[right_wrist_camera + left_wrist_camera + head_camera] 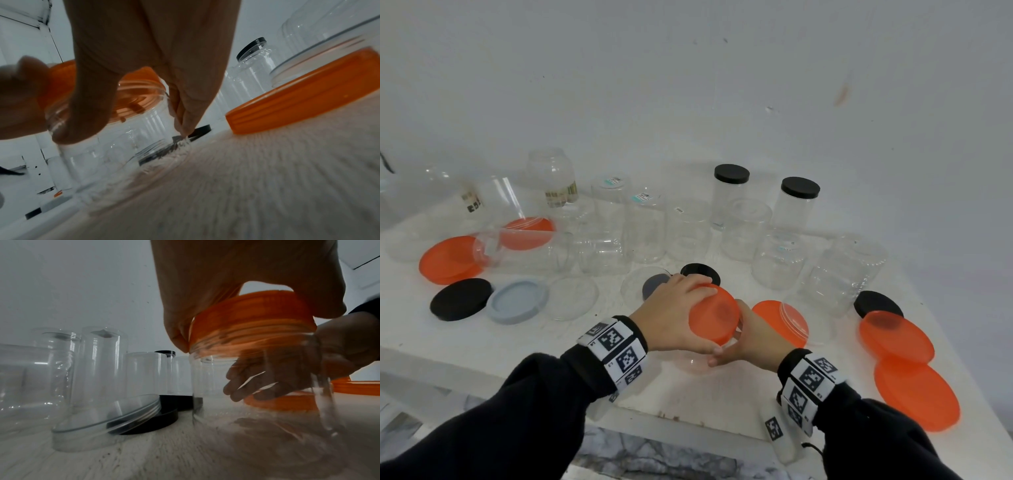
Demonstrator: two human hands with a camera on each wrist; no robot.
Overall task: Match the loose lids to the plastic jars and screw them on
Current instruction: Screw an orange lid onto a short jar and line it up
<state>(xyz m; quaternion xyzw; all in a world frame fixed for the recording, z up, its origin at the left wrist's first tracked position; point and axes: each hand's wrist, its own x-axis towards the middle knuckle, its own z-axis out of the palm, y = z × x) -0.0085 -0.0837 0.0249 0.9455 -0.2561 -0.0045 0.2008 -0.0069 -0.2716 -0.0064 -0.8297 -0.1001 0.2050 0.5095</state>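
Both hands are on one job: the left hand (671,315) is clamped over an orange lid (714,317), fingers curled round its rim, while the right hand (753,339) wraps the clear jar (257,386) underneath, fingers and thumb curled round its wall. That lid sits on the jar's mouth, slightly tilted, and the jar stands on the white surface (517,346) near the front edge, right in front of the person. Just to the right, another orange lid (779,322) lies flat with a clear lid leaning on it. Two more orange lids (916,390) overlap at the right edge. Over on the left sit a black lid (460,298) and a grey lid (517,300) side by side. Behind them, a row of clear jars (643,226) lines the wall, two with black lids on
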